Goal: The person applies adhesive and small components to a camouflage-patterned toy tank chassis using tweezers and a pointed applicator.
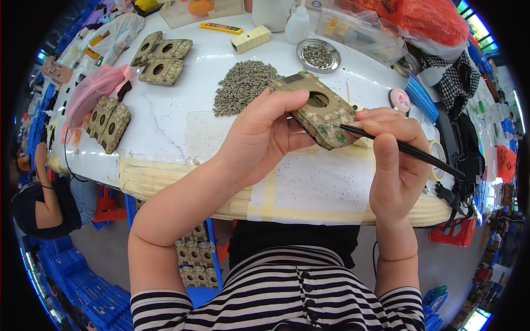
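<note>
My left hand (256, 129) grips a camouflage-patterned plastic casing (301, 83) with a round hole, holding it tilted above the table. Between the fingers of my right hand (397, 149) is a slim black pair of tweezers (414, 151), its pointed tip at the casing's lower right surface. Whether the tip holds a small part is too fine to make out. Beyond my left hand lies a heap of small metallic parts (243, 83). More of them rest in a round metal dish (318, 55) farther back.
Similar camouflage casings (163, 58) lie at the back left, with others (109, 122) near a pink mesh item (91, 96). A white squeeze bottle (298, 26) stands behind the dish. White paper (314, 190) with scattered specks covers the near edge. A tape roll (437, 157) sits at right.
</note>
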Motion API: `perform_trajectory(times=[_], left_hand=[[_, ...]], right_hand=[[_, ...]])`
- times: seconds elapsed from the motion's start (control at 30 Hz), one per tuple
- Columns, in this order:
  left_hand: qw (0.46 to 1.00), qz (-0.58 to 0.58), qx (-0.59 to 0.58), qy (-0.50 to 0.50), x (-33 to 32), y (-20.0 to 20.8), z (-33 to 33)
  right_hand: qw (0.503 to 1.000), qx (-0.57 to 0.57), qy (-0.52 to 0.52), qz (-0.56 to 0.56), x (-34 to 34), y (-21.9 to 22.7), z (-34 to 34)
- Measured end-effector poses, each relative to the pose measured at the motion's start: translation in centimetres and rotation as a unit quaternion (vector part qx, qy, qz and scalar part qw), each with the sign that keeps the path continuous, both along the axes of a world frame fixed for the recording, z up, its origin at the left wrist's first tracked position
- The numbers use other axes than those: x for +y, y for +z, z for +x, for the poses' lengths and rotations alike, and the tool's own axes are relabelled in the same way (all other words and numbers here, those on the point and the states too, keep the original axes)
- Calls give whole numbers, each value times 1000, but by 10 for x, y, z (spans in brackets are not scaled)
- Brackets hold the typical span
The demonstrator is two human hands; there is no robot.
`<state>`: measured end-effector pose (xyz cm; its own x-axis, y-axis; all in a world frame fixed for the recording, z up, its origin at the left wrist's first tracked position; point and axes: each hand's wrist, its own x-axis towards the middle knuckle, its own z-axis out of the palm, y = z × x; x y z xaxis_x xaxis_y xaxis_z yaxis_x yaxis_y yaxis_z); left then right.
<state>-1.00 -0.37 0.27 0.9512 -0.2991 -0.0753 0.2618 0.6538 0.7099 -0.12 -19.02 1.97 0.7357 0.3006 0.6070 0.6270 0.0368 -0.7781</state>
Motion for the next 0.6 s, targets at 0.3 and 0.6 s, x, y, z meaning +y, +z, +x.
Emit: perform_trajectory(times=[0.3,0.6], left_hand=[[1000,-2,2,4,-1,1,0],[1000,-9,1,-4,1,-1,0]], right_hand=[[1000,-7,-2,-4,-1,-1,0],[1000,9,2,6,-1,-1,0]])
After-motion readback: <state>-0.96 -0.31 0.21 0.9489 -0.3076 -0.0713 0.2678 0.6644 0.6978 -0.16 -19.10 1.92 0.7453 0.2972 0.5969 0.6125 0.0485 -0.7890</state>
